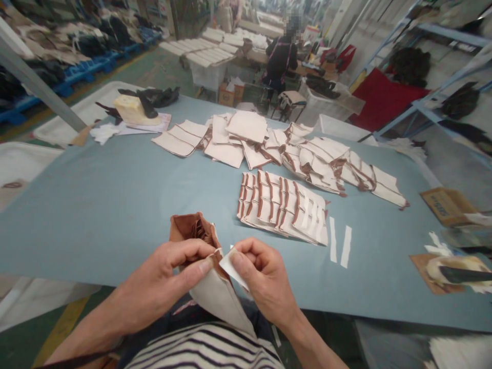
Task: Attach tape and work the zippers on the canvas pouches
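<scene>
My left hand [172,271] pinches the edge of a sewn piece [215,292], cream on its outer face with a brown lining that shows at the open top. This piece hangs over the table's front edge, close to my body. In my right hand [265,277] a white strip [232,269] is held between thumb and fingers, right beside the piece's edge. I cannot tell whether the strip touches it. Beyond my hands lies a row of overlapping cream pieces [280,205] with brown edging. Two white strips [346,247] lie to the right of that row.
A loose pile of cream pieces [246,128] spreads across the back of the blue-green table [115,215]. At the far left sits a yellowish block [134,110] with dark cloth. A glue-stained container [453,271] stands on cardboard at the right. Another person [282,56] sits beyond the table.
</scene>
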Demonstrator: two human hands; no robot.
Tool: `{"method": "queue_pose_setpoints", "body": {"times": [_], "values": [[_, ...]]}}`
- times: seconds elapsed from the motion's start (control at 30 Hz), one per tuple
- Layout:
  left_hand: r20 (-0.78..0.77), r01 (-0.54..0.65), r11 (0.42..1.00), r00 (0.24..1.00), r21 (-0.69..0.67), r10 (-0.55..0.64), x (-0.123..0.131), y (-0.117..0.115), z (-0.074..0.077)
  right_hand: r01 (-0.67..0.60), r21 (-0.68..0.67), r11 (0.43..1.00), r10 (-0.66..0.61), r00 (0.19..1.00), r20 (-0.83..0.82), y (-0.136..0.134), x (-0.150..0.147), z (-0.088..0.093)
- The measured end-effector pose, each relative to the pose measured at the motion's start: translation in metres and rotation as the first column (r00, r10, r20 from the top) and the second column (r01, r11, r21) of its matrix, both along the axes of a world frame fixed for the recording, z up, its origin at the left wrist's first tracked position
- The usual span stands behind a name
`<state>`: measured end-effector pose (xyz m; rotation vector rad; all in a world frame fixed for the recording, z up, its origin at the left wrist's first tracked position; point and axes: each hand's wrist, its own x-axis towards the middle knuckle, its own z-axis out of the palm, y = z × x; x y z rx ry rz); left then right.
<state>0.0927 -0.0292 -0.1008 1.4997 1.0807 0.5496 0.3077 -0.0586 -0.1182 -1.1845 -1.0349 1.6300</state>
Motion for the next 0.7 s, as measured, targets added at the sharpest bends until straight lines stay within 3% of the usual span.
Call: {"method": "queue_pose_setpoints", "body": {"times": [0.2,0.43,0.6,0.7], "values": [[-0.004,0.0,1.0,1.0,-0.01,0.0,-0.002,0.005,0.005,0.04,-0.072,0.997,-0.04,0.999,0.011,-0.007,-0.01,0.012],[-0.018,-0.06,0.998,0.998,-0.005,0.06,0.006,0.005,0.003,0.102,0.021,0.995,-0.104,0.959,0.263,-0.003,-0.022,0.0],[-0.013,-0.099,0.995,0.995,0.014,0.099,0.005,0.006,-0.001,0.088,0.008,0.996,-0.086,0.955,0.284,-0.003,-0.023,0.0],[0.005,-0.102,0.995,0.995,0.022,0.102,0.002,0.005,-0.002,0.09,0.088,0.992,-0.113,0.942,0.316,-0.003,-0.022,0.001]]}}
